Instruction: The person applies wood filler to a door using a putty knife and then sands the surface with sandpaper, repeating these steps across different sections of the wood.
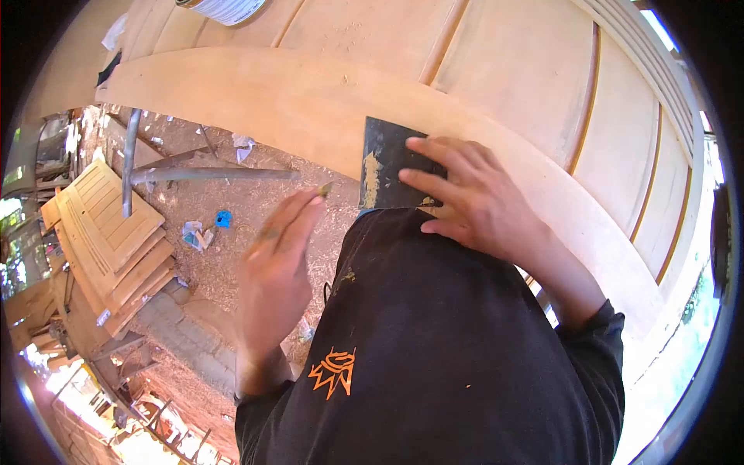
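A dark flat sheet (385,167) with dried, tan filler smears lies against the curved rail of a wooden door (310,85), partly past its edge. My right hand (473,194) holds this sheet, with thumb and fingertips spread over its upper face; the part under the palm is hidden. To the left, over the ground, my left hand (279,263) is slightly blurred. Its fingers pinch a small, yellowish-brown tip too small to name. The lower end of the sheet meets my black shirt (465,325).
A can (225,9) stands on the door at the top. Metal support bars (213,175) show beneath its left edge. Stacked wooden panels (116,225) lie at the left. Scraps and a blue wrapper (223,218) litter the dirt ground.
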{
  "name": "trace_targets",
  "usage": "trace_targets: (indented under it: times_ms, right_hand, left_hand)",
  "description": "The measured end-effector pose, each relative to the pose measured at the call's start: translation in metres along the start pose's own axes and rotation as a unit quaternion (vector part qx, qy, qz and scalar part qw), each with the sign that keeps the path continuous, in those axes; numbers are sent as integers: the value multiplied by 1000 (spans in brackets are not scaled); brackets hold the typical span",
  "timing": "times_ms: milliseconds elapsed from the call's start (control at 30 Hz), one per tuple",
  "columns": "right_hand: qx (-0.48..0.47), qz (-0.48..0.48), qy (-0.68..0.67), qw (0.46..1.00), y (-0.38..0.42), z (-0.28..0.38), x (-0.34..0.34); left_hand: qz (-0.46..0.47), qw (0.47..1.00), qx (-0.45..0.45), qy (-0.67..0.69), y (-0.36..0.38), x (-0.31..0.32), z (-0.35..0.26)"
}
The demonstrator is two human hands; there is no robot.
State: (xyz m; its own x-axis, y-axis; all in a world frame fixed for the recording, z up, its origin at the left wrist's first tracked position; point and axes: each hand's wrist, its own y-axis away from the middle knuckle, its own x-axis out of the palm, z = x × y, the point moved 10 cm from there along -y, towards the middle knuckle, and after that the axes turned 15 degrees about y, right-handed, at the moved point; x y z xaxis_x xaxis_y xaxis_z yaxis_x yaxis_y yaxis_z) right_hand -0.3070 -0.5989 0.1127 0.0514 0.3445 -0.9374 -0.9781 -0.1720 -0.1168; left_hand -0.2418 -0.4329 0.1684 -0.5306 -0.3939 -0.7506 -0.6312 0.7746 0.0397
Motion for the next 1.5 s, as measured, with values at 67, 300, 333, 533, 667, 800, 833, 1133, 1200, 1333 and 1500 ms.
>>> trace_targets:
  times_ms: [67,300,333,533,667,800,833,1133,1200,1333,1500]
  right_hand:
    - [-5,-3,42,999,-2,2,9]
    - [116,26,127,985,-10,8,32]
    - [114,31,126,985,-10,9,32]
    - [53,18,147,987,-21,19,28]
    - [33,32,158,986,-26,21,41]
    - [31,44,142,988,-22,22,37]
    - [30,47,127,990,-18,22,36]
    - [17,10,92,996,-2,19,36]
    - [21,2,97,995,-2,19,36]
    - [32,-12,90,995,-3,20,37]
    - [36,-19,87,995,-3,19,35]
  left_hand:
    - [39,998,7,-41,-7,12,-8]
    - [96,981,8,-167,-16,37,-11]
    - [82,982,5,-169,-18,36,-11]
    - [62,984,-17,-167,-28,31,7]
    - [55,985,-29,-162,-34,28,8]
    - [71,983,-15,-170,-33,36,6]
    - [78,982,-5,-170,-30,39,4]
    - [119,979,26,-161,-18,57,1]
    - [141,974,9,-179,-15,58,0]
    - [159,967,6,-199,-20,63,-5]
    - [179,970,-28,-163,-21,63,-1]
